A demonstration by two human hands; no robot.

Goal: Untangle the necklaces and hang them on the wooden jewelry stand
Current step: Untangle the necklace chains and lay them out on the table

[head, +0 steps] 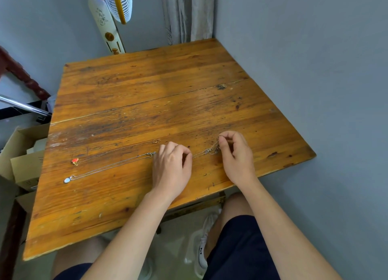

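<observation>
Both hands work low over the near edge of the table (147, 86). The left hand (171, 168) is curled into a loose fist, thumb and forefinger tips pressed together on one end of a thin chain (199, 153). The right hand (236, 156) is curled too, its thumb and forefinger pinching the same chain a little higher, off the wood. The chain runs between the two sets of fingertips. Just short of the right fingertips it bunches into a small knot (212, 150). The links there are too fine to tell whether one strand or two are caught up in it.

Left of the left fingers, two more necklaces lie stretched out flat and apart from each other. The red necklace (75, 161) lies farther from the person, its clasp near the left knuckles and its pendant well away toward the table's left edge. The blue necklace (67, 180) lies nearer the person, its clasp just beside the left knuckles and its pale pendant also far off to the left.

Beyond the fingers, past the table's far edge, stand a fan (117, 2) and a curtain (186, 13). Boxes (23, 153) sit on the floor to the left.
</observation>
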